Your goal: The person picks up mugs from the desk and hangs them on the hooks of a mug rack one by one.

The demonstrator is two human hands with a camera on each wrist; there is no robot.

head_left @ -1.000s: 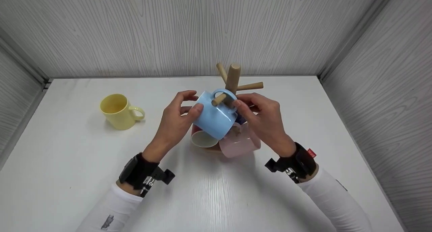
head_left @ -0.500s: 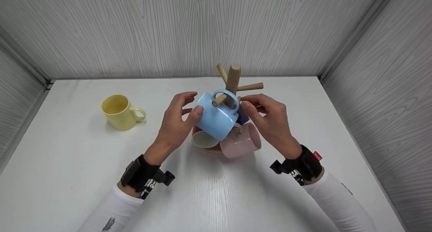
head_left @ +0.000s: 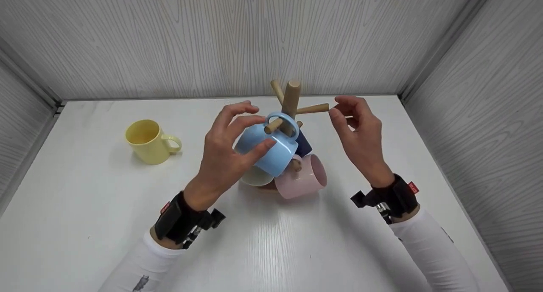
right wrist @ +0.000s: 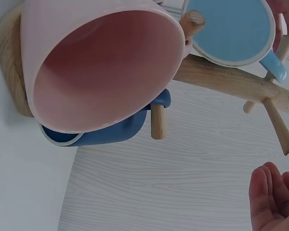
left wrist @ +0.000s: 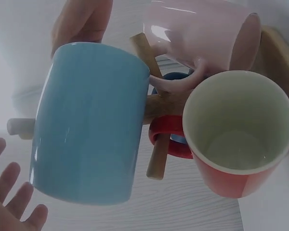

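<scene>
The left hand [head_left: 222,156] cups the light-blue mug [head_left: 265,150] hanging on the wooden mug tree [head_left: 292,97], fingers spread wide. At three o'clock, the right hand [head_left: 360,133] hangs loosely curled, holding nothing.

- I see the blue mug [head_left: 268,150] and pink mug [head_left: 302,181] as glossy glazed ceramic.
- The mug tree [head_left: 291,97] is smooth, matt pale wood.
- The table [head_left: 271,241] looks satin white.

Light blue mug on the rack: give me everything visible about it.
The light blue mug is glossy and ceramic-looking, a plain cylinder with a loop handle. The handle is hooked over an upper peg of the wooden mug tree, so the mug hangs tilted, its mouth facing down and toward the person. The left hand touches its side with thumb and fingertips; the right hand is off it. A pink mug hangs just below.
</scene>
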